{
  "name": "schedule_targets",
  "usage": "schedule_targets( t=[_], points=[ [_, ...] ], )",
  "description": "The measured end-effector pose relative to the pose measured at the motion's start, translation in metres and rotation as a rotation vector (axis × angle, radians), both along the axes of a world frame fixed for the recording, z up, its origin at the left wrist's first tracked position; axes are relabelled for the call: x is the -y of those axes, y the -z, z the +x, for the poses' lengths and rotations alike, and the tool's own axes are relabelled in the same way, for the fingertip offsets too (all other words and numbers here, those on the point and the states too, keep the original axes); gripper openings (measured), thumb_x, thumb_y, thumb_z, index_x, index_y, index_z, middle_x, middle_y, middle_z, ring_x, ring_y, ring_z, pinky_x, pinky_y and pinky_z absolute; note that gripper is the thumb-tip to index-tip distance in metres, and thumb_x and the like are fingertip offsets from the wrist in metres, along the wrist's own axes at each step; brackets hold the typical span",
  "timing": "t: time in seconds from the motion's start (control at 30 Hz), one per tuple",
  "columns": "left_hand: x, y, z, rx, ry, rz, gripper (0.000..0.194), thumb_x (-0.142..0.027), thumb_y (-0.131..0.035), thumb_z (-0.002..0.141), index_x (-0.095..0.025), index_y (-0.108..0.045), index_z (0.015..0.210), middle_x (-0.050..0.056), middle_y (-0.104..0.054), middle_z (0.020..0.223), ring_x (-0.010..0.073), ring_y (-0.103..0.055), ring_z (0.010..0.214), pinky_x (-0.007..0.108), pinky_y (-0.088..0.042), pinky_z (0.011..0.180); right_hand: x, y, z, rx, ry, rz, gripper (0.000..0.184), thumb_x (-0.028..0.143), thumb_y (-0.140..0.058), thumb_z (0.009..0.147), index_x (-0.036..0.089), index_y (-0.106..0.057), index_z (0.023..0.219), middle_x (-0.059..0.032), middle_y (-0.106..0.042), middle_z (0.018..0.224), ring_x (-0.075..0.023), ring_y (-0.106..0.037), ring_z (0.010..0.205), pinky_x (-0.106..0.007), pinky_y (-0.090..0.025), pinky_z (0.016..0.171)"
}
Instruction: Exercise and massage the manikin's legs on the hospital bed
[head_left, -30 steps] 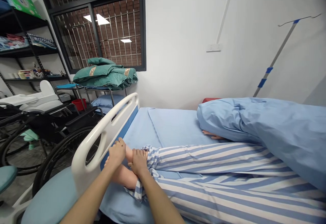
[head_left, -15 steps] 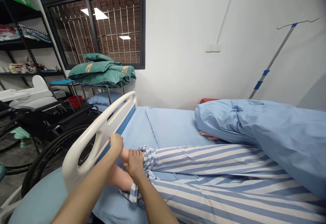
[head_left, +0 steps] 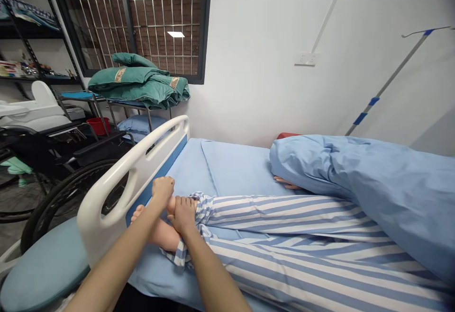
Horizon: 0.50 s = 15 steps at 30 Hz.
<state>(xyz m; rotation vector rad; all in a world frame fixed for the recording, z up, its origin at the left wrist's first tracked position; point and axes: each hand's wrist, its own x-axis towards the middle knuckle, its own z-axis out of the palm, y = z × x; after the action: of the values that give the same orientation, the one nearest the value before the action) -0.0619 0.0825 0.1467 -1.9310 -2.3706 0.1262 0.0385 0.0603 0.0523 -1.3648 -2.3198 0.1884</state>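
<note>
Bedsheet (head_left: 236, 165) beneath; right hand (head_left: 185, 214) wraps far ankle (head_left: 171, 205).

Smooth, slender left forearm (head_left: 117, 260) and right forearm (head_left: 209, 269) are both seen bare, tapered to uncovered wrists. Left hand (head_left: 163, 191) and right hand (head_left: 184, 213) likewise bare. Upper arms cut off by view edge.

White wall (head_left: 256, 80), barred window (head_left: 156, 32), black shelves (head_left: 26, 30), grey floor (head_left: 10, 237)

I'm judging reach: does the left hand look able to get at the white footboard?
Probably yes: the left hand is beside the footboard, nothing visibly between, though it seems closed on the far foot.
</note>
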Motion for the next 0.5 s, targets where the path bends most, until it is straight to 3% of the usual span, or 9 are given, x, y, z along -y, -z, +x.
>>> schedule_targets(
  t=[0.23, 0.5],
  points=[
    [0.021, 0.004, 0.000, -0.091, -0.099, 0.292, 0.031, -0.009, -0.032, 0.080, -0.007, -0.057, 0.100, 0.018, -0.060, 0.093, 0.0233, -0.058, 0.090, 0.030, -0.046, 0.069, 0.001, -0.002, 0.000, -0.005, -0.004, 0.013, 0.055, 0.044, -0.070, 0.061, 0.018, -0.048, 0.104, -0.0094, -0.055, 0.100, -0.0249, -0.046, 0.096, -0.039, -0.025, 0.091],
    [0.039, -0.008, -0.006, -0.152, -0.040, 0.153, 0.037, -0.008, -0.027, 0.082, -0.001, -0.056, 0.105, 0.023, -0.059, 0.092, 0.0220, -0.061, 0.085, 0.029, -0.047, 0.068, 0.005, -0.005, 0.001, -0.015, -0.003, 0.012, 0.054, 0.043, -0.070, 0.061, 0.018, -0.048, 0.104, -0.0097, -0.055, 0.102, -0.0253, -0.045, 0.097, -0.040, -0.024, 0.091]
  ],
)
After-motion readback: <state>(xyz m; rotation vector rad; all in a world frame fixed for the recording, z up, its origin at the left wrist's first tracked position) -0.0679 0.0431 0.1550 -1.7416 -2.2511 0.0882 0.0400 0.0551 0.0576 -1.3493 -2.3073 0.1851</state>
